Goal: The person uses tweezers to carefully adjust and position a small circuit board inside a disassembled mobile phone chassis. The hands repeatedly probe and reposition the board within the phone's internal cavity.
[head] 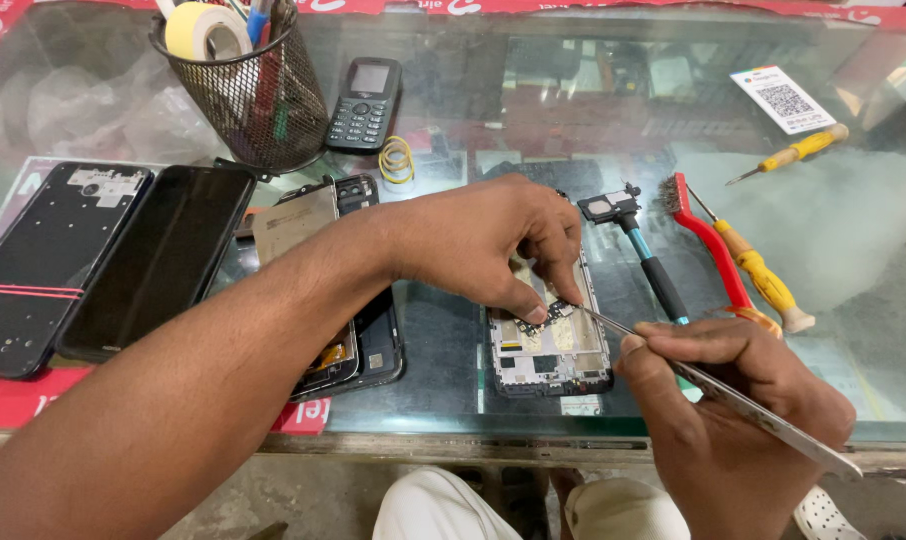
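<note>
An opened phone frame [550, 352] with its circuit board exposed lies on the glass counter [443, 350]. My left hand [483, 240] reaches in from the lower left, with thumb and forefinger pinching down on the board near the frame's middle. In my right hand [733, 400] I grip metal tweezers [733, 395], their tip touching the board right by my left fingertips.
Left of the frame lie a stack of opened phones [358, 340], a black screen panel [158, 260] and a back frame [48, 260]. A mesh pen holder [253, 95], keypad phone [365, 102], rubber bands [397, 160], red brush [708, 240] and yellow screwdrivers [763, 275] sit around.
</note>
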### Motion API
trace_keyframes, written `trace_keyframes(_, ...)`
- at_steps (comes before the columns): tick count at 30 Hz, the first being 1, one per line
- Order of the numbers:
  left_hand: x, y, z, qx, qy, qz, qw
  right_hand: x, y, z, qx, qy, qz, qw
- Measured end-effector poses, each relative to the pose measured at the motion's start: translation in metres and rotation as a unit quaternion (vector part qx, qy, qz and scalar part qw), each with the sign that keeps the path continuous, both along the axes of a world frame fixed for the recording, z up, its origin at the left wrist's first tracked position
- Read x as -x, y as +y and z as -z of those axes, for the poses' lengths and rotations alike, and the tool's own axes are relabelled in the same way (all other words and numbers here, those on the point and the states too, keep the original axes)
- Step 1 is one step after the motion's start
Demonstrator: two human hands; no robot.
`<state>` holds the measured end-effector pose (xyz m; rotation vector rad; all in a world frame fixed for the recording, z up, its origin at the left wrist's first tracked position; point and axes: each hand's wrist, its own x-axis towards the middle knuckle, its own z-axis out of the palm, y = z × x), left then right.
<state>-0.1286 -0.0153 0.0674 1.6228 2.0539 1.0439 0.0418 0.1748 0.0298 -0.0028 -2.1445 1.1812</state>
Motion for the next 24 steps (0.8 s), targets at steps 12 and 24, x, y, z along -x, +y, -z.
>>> trace_keyframes(12, 0.0, 0.0, 0.0, 0.003, -0.007, -0.005, 1.0, 0.001, -0.002, -0.005, -0.011, 0.003, -0.007, 1.0)
trace_keyframes(24, 0.005, -0.003, 0.005, -0.017, -0.005, 0.026, 1.0, -0.004, 0.002, -0.013, 0.039, -0.091, -0.044, 0.994)
